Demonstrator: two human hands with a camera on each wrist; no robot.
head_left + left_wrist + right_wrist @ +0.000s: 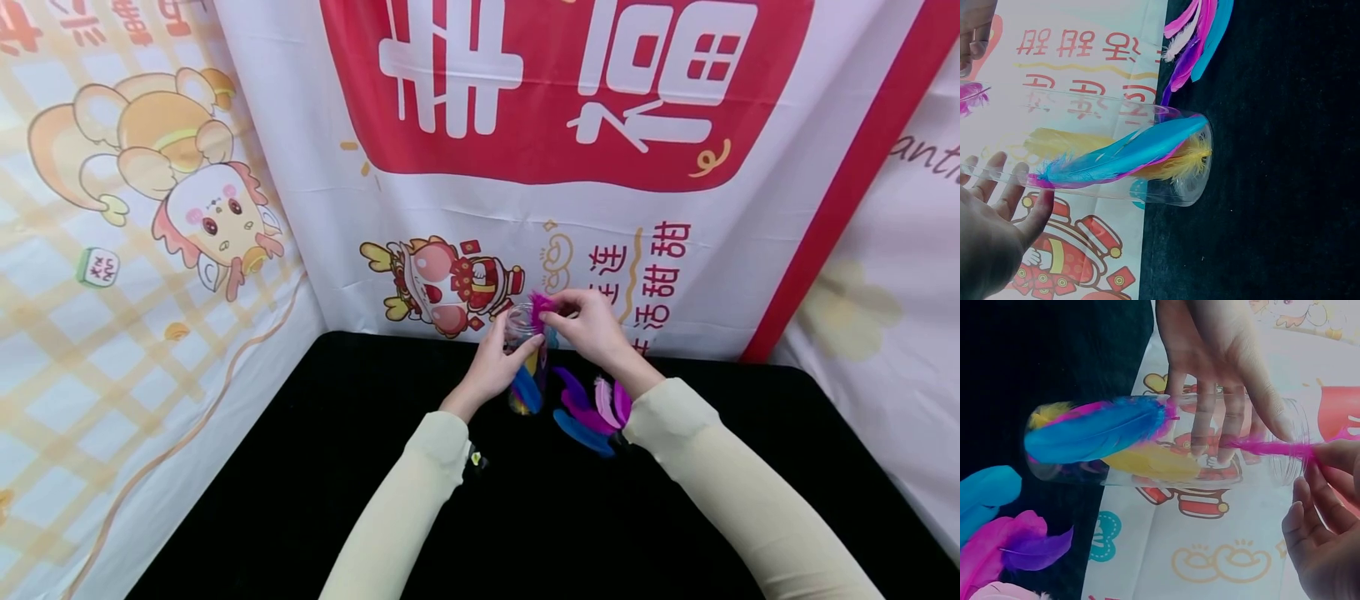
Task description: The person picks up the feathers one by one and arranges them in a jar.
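Note:
A clear glass-like jar point(1247, 472) stands upright near the table's back edge. My left hand point(491, 362) holds it near the top, fingers on one side and thumb on the other. At its mouth, my right hand point(592, 325) pinches a magenta feather point(1269, 447), one end of which reaches down inside. Within the jar lie a blue feather point(1097, 434), a yellow feather point(1147, 459) and some magenta behind the blue. Beside it on the table, below my right wrist, is a loose group with a blue feather point(581, 433), a pale pink feather point(603, 400) and purple and magenta ones.
The black tabletop point(360, 467) spreads toward me. Behind it hangs a printed white and red cloth point(465, 204), close to the jar. A checked cloth point(150, 350) walls the left side. A small dark item point(477, 458) with a yellow-green mark shows beside my left sleeve.

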